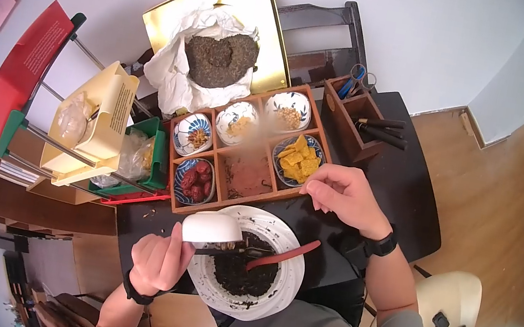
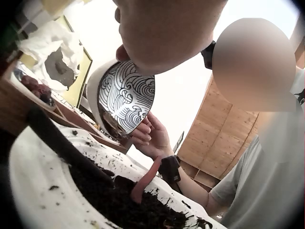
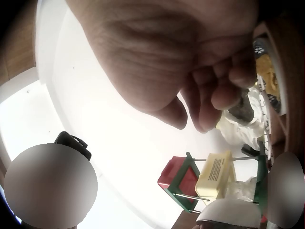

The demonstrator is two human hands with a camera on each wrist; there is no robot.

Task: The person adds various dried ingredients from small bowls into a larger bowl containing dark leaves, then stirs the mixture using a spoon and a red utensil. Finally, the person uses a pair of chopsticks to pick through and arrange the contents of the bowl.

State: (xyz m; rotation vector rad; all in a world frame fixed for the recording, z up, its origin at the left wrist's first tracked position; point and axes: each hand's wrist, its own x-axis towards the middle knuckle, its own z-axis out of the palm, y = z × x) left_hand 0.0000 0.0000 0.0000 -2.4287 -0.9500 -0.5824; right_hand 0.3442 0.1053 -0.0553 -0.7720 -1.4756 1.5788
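Nearest was a wide white dish with a ridged rim, with dark crumbly bits inside and a long red handle and a long black handle lying over it. Just above the dish's left side, the left hand held a small round white bowl with black wavy lines inside. Its grip was pinching the bowl's edge, and the bowl was tipped, with brown bits by its low rim. The bowl looked like hard china: stiff, not very heavy, smooth enough to slip, and easy to chip. A good hold would be thumb and fingers on opposite sides, near the rim, away from the bits. I could not tell if that hand touched the black handle too. The right hand was by the near edge of the wooden tray with square parts, close to the flat yellow pieces. Its grip was loosely bent, with nothing seen in it. Farther off, on the left, the bright red bin and the pale yellow bin had small printed words, too tiny to read. No brand could be read.
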